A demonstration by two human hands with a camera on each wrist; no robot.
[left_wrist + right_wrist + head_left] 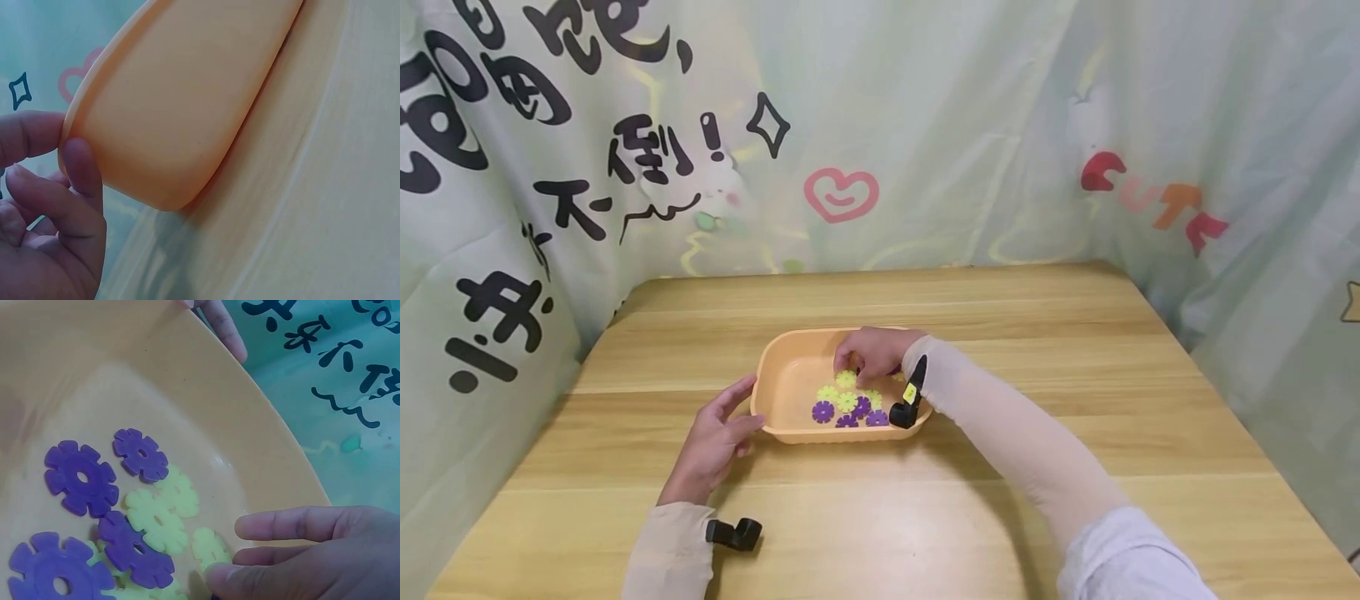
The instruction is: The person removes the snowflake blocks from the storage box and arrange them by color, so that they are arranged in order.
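A pale orange plastic basin (786, 371) stands on the table with yellow and purple notched plastic snowflake discs inside. My left hand (711, 442) holds the basin's left rim; in the left wrist view a finger lies along the outer wall while another passes behind the rim. Inside the basin is my right hand (874, 354), its fingertips right at a yellow snowflake disc (209, 547). In the right wrist view its thumb (228, 575) and fingers are apart. Beside them lie purple discs (82, 477) and further yellow discs (156, 520), some overlapping.
The basin sits mid-table on a light wood tabletop (1075, 350). A pale printed curtain (940, 142) hangs behind and along both sides. Black wrist-worn cameras (735, 534) sit on both sleeves, the right one overlapping the basin's near right corner.
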